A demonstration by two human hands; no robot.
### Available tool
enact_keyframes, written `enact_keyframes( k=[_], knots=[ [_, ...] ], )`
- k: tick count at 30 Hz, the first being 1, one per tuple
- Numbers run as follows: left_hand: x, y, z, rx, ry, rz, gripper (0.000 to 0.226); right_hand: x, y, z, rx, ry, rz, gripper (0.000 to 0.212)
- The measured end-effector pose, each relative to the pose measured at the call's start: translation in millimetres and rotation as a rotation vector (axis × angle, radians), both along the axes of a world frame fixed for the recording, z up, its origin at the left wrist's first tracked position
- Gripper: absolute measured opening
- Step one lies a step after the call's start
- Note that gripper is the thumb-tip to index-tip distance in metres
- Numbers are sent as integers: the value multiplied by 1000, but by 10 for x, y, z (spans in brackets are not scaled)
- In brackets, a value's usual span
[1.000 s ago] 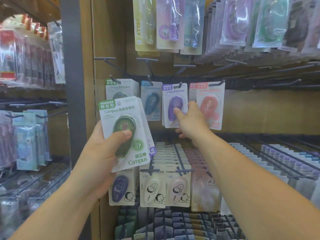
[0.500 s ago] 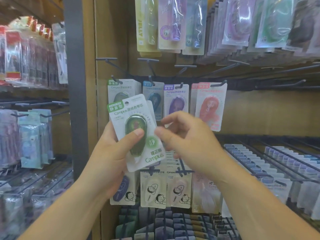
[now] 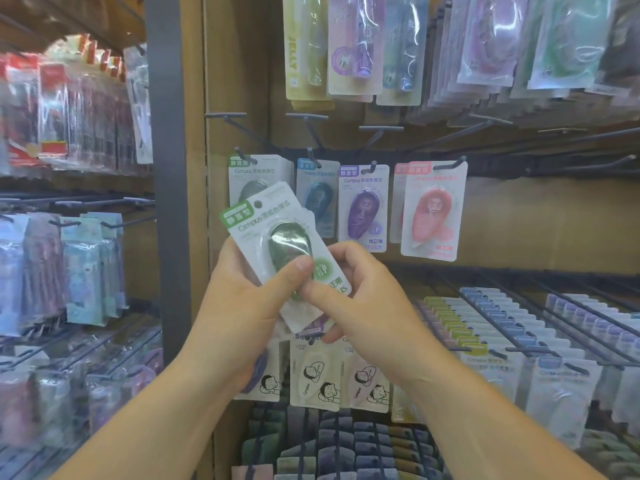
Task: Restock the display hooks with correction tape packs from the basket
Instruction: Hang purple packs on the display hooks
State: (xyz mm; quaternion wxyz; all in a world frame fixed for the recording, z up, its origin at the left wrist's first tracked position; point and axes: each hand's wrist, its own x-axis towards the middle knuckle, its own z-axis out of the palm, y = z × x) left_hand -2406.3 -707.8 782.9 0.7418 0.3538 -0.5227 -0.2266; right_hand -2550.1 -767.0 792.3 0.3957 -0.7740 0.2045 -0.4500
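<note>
The left hand point(image 3: 239, 306) is gripping a green correction tape pack point(image 3: 273, 237), thumb across its front, while the right hand point(image 3: 367, 306) beside it is pinching its lower corner.

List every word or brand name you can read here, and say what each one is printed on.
"Campus" and "静音型": held green pack.
"JELLY": yellow pack, top row.
"Campus" and "静音型": purple hanging pack.
"Campus": cream pack, lower row.
Pink pack, blue pack and all other print: too blurred or small to read.
</note>
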Motion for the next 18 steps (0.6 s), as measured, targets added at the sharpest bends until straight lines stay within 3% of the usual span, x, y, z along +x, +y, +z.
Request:
enact_keyframes(
  k=[6,9,13,18],
  knots=[
    [162,114,-22,17,71,-20,35,176,74,19,154,-186,219,21],
    [243,193,-35,-6,8,-13,46,267,120,54,262,-285,282,22],
    [442,284,-40,-27,16,47,39,397,112,123,239,-297,120,17],
    [781,454,-13,-42,29,124,51,565,48,138,191,-327,6,12]
  ],
)
